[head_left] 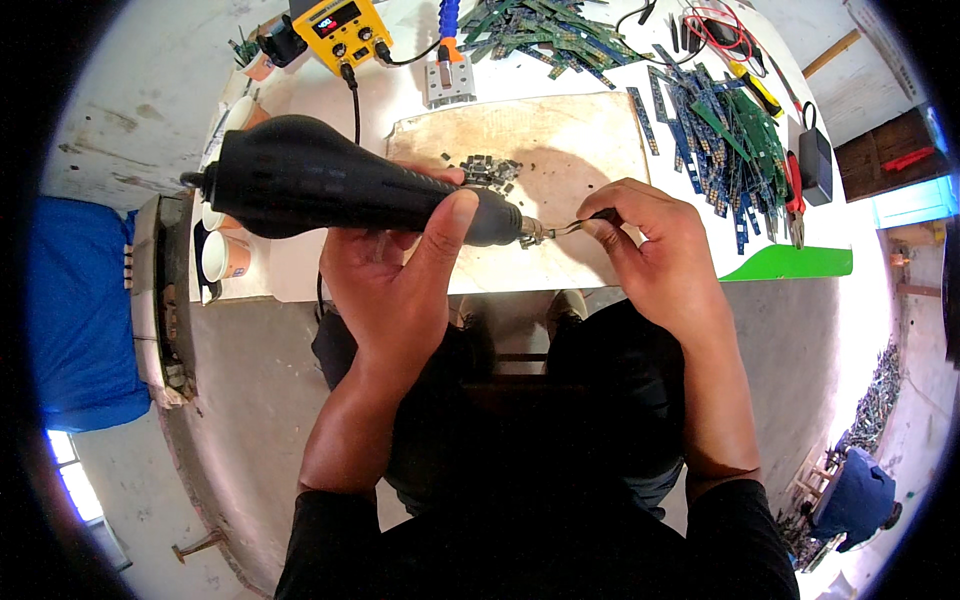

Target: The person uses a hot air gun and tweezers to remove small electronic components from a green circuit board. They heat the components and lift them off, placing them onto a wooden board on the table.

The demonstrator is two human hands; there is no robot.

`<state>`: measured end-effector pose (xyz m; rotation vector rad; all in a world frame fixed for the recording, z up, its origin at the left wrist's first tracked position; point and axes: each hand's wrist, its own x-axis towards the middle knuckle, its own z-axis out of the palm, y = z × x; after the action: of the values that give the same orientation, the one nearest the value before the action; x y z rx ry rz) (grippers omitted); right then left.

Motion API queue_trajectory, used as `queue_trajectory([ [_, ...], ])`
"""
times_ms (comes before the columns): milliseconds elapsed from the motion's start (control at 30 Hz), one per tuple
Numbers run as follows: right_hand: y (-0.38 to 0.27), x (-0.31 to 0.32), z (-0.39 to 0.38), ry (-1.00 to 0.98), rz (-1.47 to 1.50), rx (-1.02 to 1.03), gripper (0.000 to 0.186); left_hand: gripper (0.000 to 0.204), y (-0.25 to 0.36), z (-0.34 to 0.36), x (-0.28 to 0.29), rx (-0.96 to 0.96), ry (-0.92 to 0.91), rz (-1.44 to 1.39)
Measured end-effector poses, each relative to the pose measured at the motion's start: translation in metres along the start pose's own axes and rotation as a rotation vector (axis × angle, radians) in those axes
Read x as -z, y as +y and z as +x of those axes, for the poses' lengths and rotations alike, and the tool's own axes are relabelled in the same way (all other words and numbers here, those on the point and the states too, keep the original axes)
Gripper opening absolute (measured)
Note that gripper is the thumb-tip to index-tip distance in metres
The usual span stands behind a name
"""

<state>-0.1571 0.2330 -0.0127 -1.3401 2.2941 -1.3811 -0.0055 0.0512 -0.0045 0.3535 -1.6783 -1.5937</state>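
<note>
My left hand (pixel 395 280) is wrapped round a black hot-air gun (pixel 320 178), held sideways with its metal nozzle (pixel 530 227) toward my right. My right hand (pixel 645 250) pinches dark, slim tweezers (pixel 568 228), their tips at the nozzle beside a small piece (pixel 530 241) too small to make out. Both are over a stained tan board (pixel 430 131) on the white table. Just behind the gun lies a pile of small metal components (pixel 485 168), partly hidden by it.
A yellow soldering station (pixel 340 30), metal fixture (pixel 450 82) and paper cups (pixel 225 255) are back and left. Heaps of circuit strips (pixel 720 130), red pliers (pixel 795 205) and a black adapter (pixel 815 165) sit right. A person in blue (pixel 850 495) is at lower right.
</note>
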Motion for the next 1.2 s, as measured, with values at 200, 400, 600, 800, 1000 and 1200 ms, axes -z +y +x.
queue_trajectory([
  [200, -0.0015, -0.0014, 0.0014, -0.004, -0.006, -0.023, 0.013, 0.028, -0.0028, 0.0013, -0.0004, -0.04, 0.012, -0.042],
  [400, -0.0029, -0.0022, 0.0015, -0.009, 0.01, -0.058, 0.013, 0.029, -0.0044, 0.0017, 0.0014, -0.025, 0.002, -0.019],
  [600, -0.0035, -0.0025, 0.002, -0.019, -0.006, -0.048, 0.014, 0.03, -0.0049, 0.0017, 0.0006, -0.024, 0.015, -0.018],
  [800, -0.0038, -0.0032, 0.0005, -0.013, -0.035, -0.056, 0.013, 0.027, -0.004, 0.0014, -0.0011, 0.01, 0.002, -0.017],
  [1000, -0.0042, -0.0026, 0.0002, -0.012, -0.05, -0.065, 0.013, 0.027, -0.0018, 0.0013, 0.0009, 0.03, 0.001, -0.013],
  [1200, -0.0051, -0.0026, 0.0002, -0.011, -0.04, -0.088, 0.013, 0.03, -0.0043, 0.0007, 0.001, 0.03, -0.022, -0.009],
])
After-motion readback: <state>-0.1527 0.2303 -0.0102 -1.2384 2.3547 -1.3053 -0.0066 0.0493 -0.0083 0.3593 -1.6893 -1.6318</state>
